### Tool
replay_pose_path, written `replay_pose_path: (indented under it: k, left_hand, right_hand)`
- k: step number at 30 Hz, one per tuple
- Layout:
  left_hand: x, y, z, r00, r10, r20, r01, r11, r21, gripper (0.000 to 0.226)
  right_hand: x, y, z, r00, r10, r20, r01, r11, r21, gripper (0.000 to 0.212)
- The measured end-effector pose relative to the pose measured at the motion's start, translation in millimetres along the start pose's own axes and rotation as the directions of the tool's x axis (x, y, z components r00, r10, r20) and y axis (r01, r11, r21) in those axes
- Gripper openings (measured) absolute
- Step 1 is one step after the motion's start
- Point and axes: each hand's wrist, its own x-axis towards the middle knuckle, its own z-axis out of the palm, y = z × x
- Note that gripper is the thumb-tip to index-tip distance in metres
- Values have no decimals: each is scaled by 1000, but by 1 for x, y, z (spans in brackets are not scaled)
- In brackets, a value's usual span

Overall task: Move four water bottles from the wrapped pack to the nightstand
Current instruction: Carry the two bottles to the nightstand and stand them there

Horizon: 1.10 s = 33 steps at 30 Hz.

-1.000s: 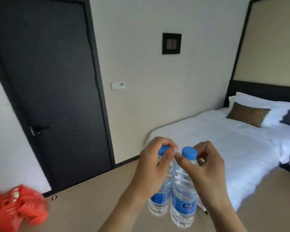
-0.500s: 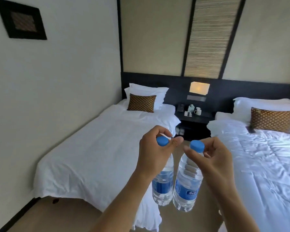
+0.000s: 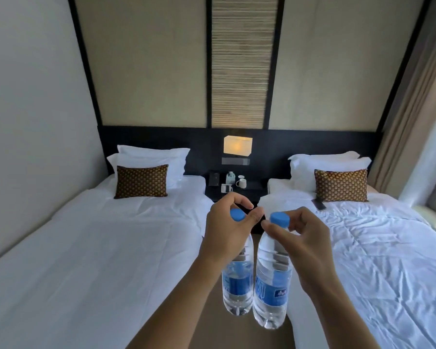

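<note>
Closest to the camera, two bare forearms reach forward over the strip of tan floor [image 3: 239, 333] between two beds, each hand dangling a clear water bottle by its neck. The left hand [image 3: 227, 233] has its thumb and fingers pinched together just under the blue cap of the left water bottle [image 3: 238, 285], which hangs upright with a blue label around its lower half. The right hand [image 3: 305, 245] grips the right water bottle [image 3: 272, 290] the same way, thumb and forefinger clamped on the neck below its blue cap, the other fingers curled behind. The two bottles hang side by side, touching or very nearly so along their bodies, the right one a little lower. To the left lies the left bed [image 3: 86, 260] with smooth white sheets, and to the right the right bed [image 3: 378, 260] with a rumpled white duvet; a dark flat object, too small to identify, lies near its pillows. Beyond the hands, between the bed heads, stands the dark nightstand [image 3: 249, 188], carrying a white mug [image 3: 241, 183] and a few small items I cannot make out. Each bed has white pillows and a brown patterned cushion [image 3: 141, 181]. A lit wall lamp [image 3: 238, 145] glows above the nightstand, and a curtain [image 3: 413, 96] hangs far right.
</note>
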Motion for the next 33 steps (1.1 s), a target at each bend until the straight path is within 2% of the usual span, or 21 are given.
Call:
replay_pose_path:
  k: [8,16,19,27,33]
  left_hand:
    - [214,-59,97,1000,20,-10,-20,999,46,10]
    - [415,-189,165,1000,22,1,-22,1000,9,7]
    - [499,-232,186,999,15,49,-15,1000,-9,7]
    - [714,-318,252,994,15,112,-11,999,-43,12]
    - [857,-403,329,993,-2,116,8,999,-48,9]
  right_hand:
    - [227,99,12,998,-17,53,17,1000,-4,21]
    - [424,235,72,999,42,13,-41,997,-63,24]
    - [503,278,98,999,54,-4,-54,995,-84,25]
    - [710,371,143,990,125,-66,-128,991,-43,27]
    - [859,475,162,982,176,-63,-177,984,-16,26]
